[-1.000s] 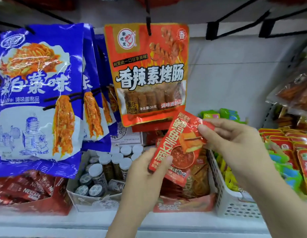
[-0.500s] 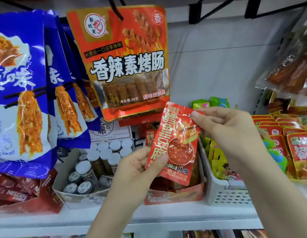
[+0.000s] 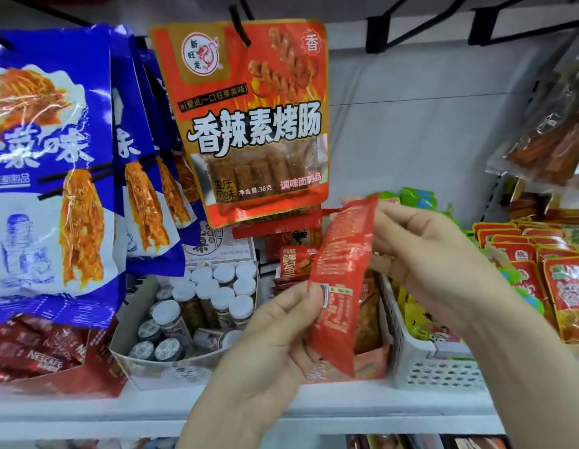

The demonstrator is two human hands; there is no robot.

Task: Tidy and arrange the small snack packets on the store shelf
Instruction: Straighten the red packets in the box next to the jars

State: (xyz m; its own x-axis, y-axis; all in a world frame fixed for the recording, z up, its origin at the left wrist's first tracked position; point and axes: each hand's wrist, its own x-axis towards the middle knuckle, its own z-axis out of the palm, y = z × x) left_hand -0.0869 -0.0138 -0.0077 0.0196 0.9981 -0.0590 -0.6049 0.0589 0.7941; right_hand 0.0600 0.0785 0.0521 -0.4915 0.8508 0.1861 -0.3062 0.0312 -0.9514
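A small red snack packet [image 3: 341, 280] hangs upright in front of the shelf, its printed back side facing me. My left hand [image 3: 275, 332] pinches its lower left edge between thumb and fingers. My right hand [image 3: 424, 257] holds its upper right edge from behind. Just behind the packet stands an open red display box [image 3: 372, 358] with more of the same red packets [image 3: 294, 264] in it.
Blue noodle-snack bags [image 3: 48, 176] and an orange-red sausage bag [image 3: 249, 124] hang above. A cardboard box of white-capped jars [image 3: 204, 306] stands left, a white perforated basket [image 3: 424, 367] right, red packets [image 3: 560, 286] far right, Nescafe sachets [image 3: 39, 351] far left. The white shelf edge [image 3: 120, 413] runs below.
The packet has been turned round between both hands: its front faced me before, its back faces me now. The view has shifted slightly.
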